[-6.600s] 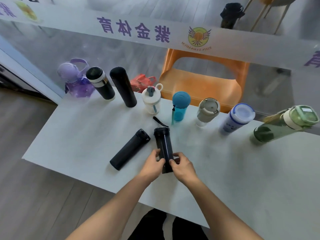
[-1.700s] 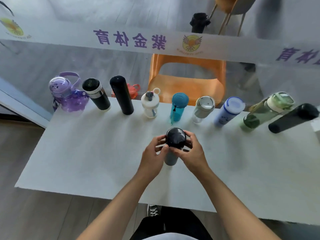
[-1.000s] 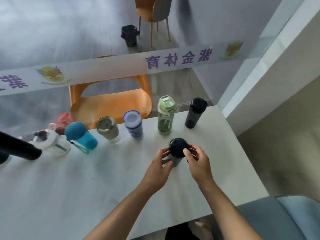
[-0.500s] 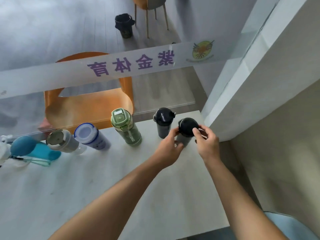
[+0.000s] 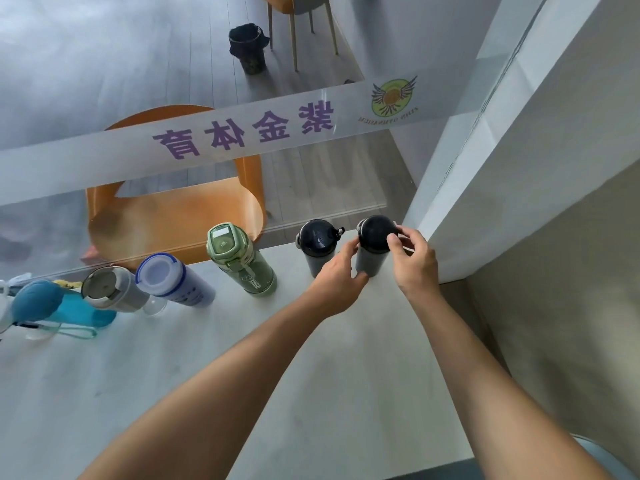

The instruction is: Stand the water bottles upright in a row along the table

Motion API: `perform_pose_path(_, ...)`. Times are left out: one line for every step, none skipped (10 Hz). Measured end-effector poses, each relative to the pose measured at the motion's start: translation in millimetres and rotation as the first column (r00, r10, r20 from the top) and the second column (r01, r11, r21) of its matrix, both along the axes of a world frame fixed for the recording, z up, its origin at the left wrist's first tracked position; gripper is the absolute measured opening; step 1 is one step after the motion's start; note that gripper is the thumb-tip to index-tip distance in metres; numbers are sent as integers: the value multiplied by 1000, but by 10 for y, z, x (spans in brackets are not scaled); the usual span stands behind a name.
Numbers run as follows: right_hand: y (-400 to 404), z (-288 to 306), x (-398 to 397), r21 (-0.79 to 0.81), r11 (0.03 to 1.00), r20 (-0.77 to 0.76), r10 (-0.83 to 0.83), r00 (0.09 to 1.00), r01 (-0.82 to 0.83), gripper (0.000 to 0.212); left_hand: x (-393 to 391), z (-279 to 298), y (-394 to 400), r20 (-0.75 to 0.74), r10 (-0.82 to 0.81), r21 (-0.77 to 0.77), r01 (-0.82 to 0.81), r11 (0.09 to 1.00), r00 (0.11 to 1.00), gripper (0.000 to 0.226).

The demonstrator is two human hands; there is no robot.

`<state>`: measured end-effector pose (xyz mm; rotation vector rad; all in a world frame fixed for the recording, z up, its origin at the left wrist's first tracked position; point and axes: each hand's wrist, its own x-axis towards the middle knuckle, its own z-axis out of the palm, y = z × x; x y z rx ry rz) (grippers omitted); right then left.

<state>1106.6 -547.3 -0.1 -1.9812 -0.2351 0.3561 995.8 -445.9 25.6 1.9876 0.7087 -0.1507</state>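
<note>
Last dark bottle going down at the right end of the row

My left hand [image 5: 337, 271] and my right hand [image 5: 414, 261] both grasp the dark bottle [image 5: 372, 249], fingers curled round it from each side; it stands upright, long axis vertical, its base at or just above the desk [image 5: 311, 358], I cannot tell which; it is just beside the black bottle [image 5: 317, 244], and further left come the green bottle [image 5: 242, 259], the white bottle [image 5: 173, 282], the grey bottle [image 5: 110, 289] and the teal bottle [image 5: 52, 306]; both hands are equally near; to the right the wall [image 5: 519, 168] and the desk corner are very near, so I judge little room there; open room for pulling back is toward me.
</note>
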Motion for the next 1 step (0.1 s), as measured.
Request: perform_pose_path(-30,6,-16,-40,999,48,-8,999,9,34,-63,-14,-5,12,-27,64,26,998,1000,67)
